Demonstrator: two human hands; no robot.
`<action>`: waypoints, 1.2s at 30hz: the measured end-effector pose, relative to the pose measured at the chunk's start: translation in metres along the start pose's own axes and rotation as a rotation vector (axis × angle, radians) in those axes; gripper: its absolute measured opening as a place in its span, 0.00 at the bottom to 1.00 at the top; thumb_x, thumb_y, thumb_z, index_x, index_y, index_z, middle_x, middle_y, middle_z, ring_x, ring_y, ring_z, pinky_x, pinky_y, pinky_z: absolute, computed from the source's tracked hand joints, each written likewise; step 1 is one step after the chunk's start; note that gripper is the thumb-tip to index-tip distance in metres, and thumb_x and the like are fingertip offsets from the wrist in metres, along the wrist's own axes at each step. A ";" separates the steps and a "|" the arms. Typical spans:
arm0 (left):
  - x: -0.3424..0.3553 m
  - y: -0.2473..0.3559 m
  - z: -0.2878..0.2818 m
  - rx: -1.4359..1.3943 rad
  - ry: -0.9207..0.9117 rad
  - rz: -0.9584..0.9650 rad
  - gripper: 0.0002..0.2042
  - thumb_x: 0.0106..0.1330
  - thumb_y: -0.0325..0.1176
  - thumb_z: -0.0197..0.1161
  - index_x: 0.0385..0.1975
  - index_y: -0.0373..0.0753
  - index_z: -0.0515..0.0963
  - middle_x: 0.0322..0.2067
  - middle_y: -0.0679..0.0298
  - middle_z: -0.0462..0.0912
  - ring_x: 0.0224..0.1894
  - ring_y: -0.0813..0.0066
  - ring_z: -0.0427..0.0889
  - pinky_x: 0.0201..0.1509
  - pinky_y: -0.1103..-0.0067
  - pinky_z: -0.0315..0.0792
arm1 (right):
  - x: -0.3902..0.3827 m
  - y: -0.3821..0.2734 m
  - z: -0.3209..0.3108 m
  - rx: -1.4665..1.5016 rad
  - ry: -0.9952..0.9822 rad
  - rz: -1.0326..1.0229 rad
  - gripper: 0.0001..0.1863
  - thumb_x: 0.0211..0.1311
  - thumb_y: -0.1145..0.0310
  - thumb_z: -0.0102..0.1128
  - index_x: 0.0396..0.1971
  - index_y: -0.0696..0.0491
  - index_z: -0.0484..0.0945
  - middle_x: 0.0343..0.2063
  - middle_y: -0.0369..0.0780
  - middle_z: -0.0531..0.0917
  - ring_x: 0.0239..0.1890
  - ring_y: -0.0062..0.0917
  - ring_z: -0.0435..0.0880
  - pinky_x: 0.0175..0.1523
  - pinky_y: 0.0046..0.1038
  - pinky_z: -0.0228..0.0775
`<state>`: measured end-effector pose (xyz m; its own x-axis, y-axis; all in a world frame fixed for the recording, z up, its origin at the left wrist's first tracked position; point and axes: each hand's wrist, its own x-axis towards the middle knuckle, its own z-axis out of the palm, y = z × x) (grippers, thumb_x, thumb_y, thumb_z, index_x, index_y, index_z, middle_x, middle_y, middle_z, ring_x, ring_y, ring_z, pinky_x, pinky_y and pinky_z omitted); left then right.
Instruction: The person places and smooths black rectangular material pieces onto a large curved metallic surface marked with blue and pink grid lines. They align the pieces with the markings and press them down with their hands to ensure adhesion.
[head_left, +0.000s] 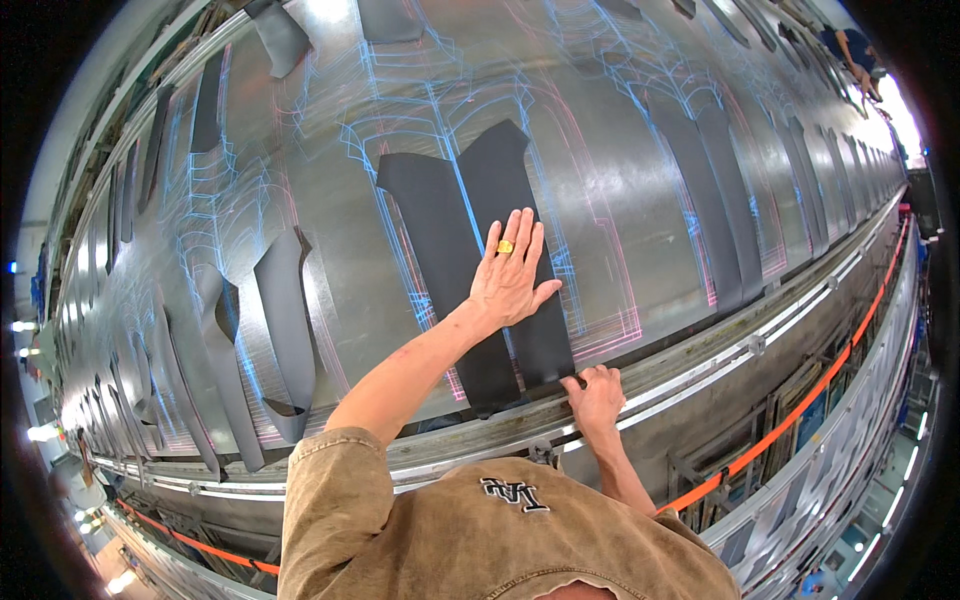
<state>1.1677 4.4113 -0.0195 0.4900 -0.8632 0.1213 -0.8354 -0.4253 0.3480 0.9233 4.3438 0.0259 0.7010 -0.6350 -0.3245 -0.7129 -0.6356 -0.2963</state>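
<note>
My left hand [510, 285] lies flat, fingers extended and a yellow ring on one, pressing on the right dark grey sheet piece [540, 350]. A matching piece [430, 250] lies beside it on the long metal table [610, 250], which bears blue and pink printed outlines. My right hand [594, 395] is at the table's front edge, fingers curled on the bottom corner of the right piece; its fingertips are partly hidden.
More dark pieces [700, 210] lie along the table, some on the left curled [285, 330]. A metal rail [760, 340] and an orange strip [780, 430] run along the near side. Another person [855, 60] stands at the far right.
</note>
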 end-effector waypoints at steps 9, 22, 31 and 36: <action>-0.079 0.001 -0.030 -0.054 -0.168 0.091 0.40 0.69 0.55 0.57 0.73 0.36 0.54 0.76 0.49 0.45 0.78 0.46 0.41 0.78 0.51 0.39 | -0.042 -0.021 -0.006 0.657 -0.155 0.087 0.10 0.59 0.69 0.68 0.34 0.60 0.82 0.34 0.46 0.83 0.30 0.33 0.83 0.39 0.35 0.75; -0.191 0.055 -0.052 -0.358 -0.095 -0.238 0.27 0.59 0.32 0.71 0.60 0.36 0.74 0.69 0.49 0.63 0.72 0.44 0.59 0.74 0.55 0.56 | -0.039 -0.041 0.021 1.380 -0.523 0.397 0.09 0.68 0.74 0.60 0.44 0.62 0.78 0.40 0.43 0.80 0.36 0.29 0.86 0.34 0.28 0.84; -0.212 0.070 -0.056 -1.023 0.055 -1.008 0.11 0.67 0.31 0.67 0.41 0.31 0.78 0.39 0.58 0.83 0.36 0.70 0.84 0.41 0.74 0.79 | -0.046 -0.060 0.008 1.349 -0.408 0.399 0.14 0.67 0.68 0.65 0.42 0.64 0.75 0.29 0.40 0.81 0.26 0.20 0.82 0.24 0.23 0.76; -0.199 0.070 -0.064 -1.424 0.090 -1.225 0.13 0.70 0.35 0.66 0.41 0.30 0.76 0.34 0.59 0.83 0.33 0.75 0.84 0.38 0.79 0.79 | -0.034 -0.066 0.009 0.939 -0.480 0.185 0.16 0.67 0.61 0.65 0.30 0.60 0.76 0.19 0.37 0.79 0.20 0.17 0.79 0.19 0.21 0.67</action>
<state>1.0275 4.5703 0.0407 0.6264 -0.2615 -0.7344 0.7223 -0.1595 0.6729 0.9466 4.4112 0.0481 0.6463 -0.3175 -0.6939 -0.6791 0.1754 -0.7128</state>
